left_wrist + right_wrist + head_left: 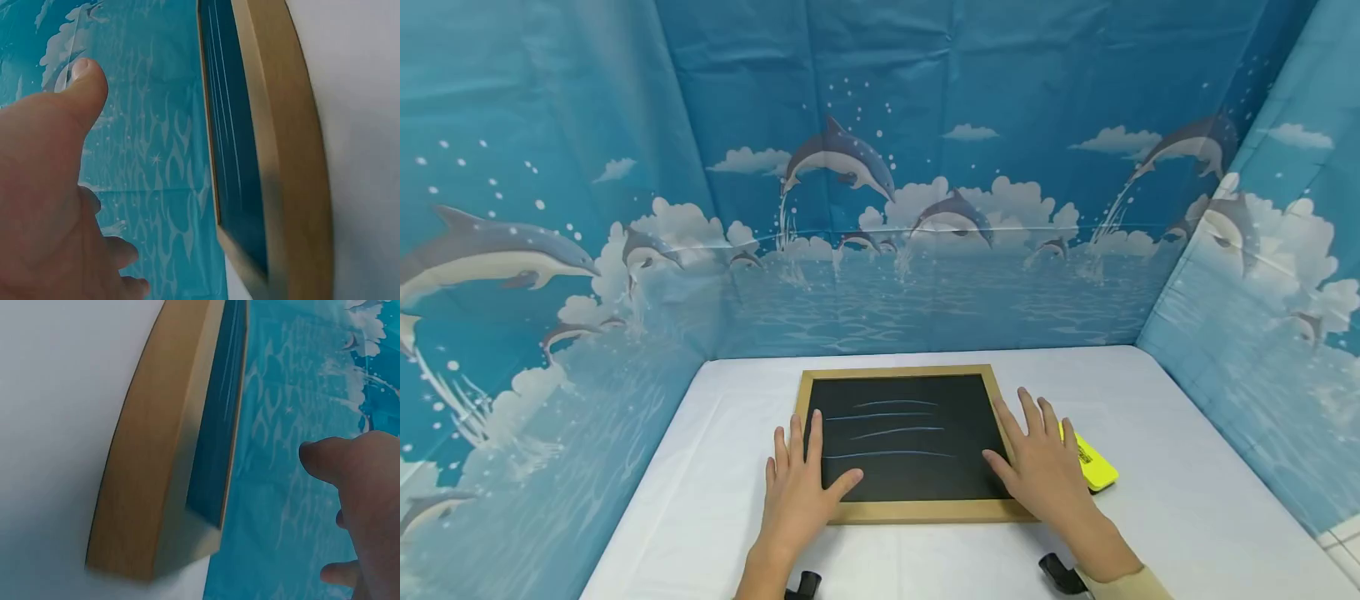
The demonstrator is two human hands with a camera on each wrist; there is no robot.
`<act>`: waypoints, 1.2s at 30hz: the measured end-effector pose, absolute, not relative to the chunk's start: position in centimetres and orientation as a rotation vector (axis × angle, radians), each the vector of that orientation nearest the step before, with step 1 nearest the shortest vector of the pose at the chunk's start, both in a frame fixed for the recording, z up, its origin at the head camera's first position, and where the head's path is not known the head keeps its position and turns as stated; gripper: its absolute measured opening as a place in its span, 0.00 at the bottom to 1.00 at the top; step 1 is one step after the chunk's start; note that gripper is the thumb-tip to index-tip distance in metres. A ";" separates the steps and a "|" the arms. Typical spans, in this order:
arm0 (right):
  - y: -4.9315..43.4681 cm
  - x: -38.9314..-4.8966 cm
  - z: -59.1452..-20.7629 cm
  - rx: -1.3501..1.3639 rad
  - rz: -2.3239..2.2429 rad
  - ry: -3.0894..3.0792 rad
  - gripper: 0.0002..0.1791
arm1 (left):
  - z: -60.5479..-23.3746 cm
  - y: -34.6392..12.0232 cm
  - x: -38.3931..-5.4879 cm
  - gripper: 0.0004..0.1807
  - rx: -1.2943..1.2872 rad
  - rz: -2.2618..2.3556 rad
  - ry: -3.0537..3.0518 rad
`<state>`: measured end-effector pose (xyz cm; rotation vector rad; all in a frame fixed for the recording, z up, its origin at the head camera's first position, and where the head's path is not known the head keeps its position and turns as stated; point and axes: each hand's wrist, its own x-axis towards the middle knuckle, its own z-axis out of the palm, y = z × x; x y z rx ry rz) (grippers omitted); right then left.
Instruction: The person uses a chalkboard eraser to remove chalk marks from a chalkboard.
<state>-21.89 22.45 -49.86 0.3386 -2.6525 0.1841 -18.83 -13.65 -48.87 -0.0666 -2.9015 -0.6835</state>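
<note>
A small chalkboard (910,479) with a light wooden frame lies flat on the white-covered table, several thin pale-blue lines drawn across it. My left hand (797,492) is over its left edge with straight, spread fingers and holds nothing. Over the right edge, my right hand (1045,471) is spread too, also with nothing in it. Both wrist views show a gap between the hand and the wooden frame (300,187). A bright yellow block (1097,468) with a dark underside, like a board eraser, lies right of the board, partly hidden behind the right hand.
White cloth (1165,433) covers the table. Blue curtains (925,308) printed with dolphins and clouds enclose the back and both sides. Below each hand, a black wrist-camera piece (1062,575) shows near the bottom of the head view.
</note>
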 end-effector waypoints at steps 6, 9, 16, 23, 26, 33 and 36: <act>25.5 -22.4 -49.9 0.313 0.198 -2.682 0.49 | -47.9 -16.1 -19.2 0.61 -0.124 -0.672 -2.953; 27.1 -22.3 -50.1 0.265 0.214 -2.710 0.48 | -48.2 -17.2 -19.3 0.60 -0.154 -0.691 -2.997; 29.6 -22.2 -51.2 0.139 0.226 -2.801 0.50 | -50.1 -18.9 -19.2 0.59 -0.138 -0.668 -3.040; 30.7 -22.4 -52.2 0.105 0.252 -2.863 0.50 | -51.2 -19.2 -19.3 0.61 -0.141 -0.661 -3.035; 31.1 -22.4 -52.4 0.079 0.263 -2.906 0.49 | -51.5 -19.2 -19.4 0.61 -0.171 -0.668 -3.025; 31.7 -22.3 -52.9 0.014 0.256 -2.977 0.47 | -52.1 -18.5 -19.7 0.62 -0.225 -0.666 -3.008; 31.8 -22.4 -53.0 0.011 0.247 -3.004 0.46 | -52.3 -18.4 -19.6 0.62 -0.235 -0.678 -3.016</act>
